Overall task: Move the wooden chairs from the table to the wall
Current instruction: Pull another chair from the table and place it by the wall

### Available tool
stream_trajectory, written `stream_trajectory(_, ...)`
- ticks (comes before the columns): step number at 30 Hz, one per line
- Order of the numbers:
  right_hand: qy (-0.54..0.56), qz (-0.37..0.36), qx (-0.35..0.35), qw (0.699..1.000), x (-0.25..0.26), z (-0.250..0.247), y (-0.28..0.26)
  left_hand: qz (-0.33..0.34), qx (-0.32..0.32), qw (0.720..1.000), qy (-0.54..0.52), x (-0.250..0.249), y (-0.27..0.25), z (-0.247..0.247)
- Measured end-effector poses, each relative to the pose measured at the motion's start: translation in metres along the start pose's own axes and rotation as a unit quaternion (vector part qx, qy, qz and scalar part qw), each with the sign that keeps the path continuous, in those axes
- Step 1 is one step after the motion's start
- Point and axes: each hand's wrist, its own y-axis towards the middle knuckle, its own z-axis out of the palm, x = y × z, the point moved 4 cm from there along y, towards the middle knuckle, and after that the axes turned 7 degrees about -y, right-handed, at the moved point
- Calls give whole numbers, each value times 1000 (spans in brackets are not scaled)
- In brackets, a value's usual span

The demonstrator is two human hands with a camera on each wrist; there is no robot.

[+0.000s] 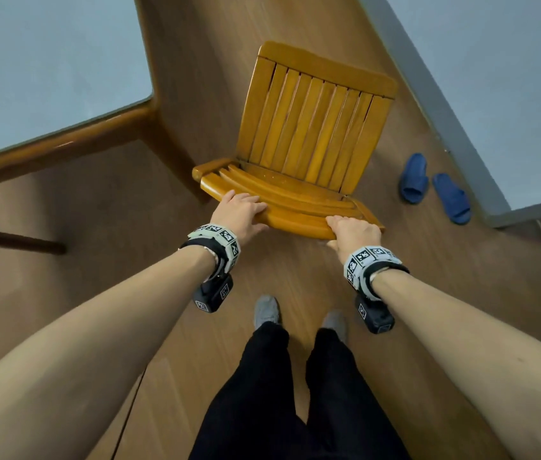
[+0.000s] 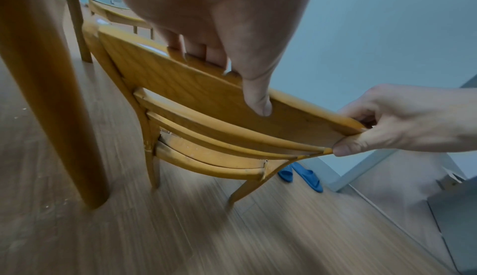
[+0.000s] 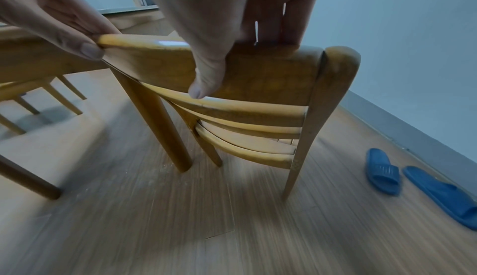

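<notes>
A honey-coloured wooden chair (image 1: 312, 127) with a slatted seat stands on the floor between the table (image 1: 47, 61) and the wall (image 1: 494, 78). My left hand (image 1: 240, 212) grips the left end of its top back rail (image 2: 206, 91), fingers over the front, thumb behind. Gripping the right end of that rail (image 3: 258, 69) the same way is my right hand (image 1: 352, 230). The wrist views show the chair's curved back slats and legs, with the floor blurred. Another wooden chair (image 2: 113, 12) shows behind the table leg (image 2: 46, 95).
The table's corner and its leg (image 1: 169, 154) stand close to the chair's left side. A pair of blue slippers (image 1: 434, 187) lies by the grey skirting (image 1: 434, 104) on the right. My feet (image 1: 299, 318) are right behind the chair on the wooden floor.
</notes>
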Motion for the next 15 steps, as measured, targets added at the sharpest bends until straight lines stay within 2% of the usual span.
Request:
stream_trajectory(9,38,62,23,997,24,25,-62,49,30,998,21,-9,-44,14)
stream_trajectory(15,61,84,14,994,40,44,-92,75,41,996,36,-8,-69,30)
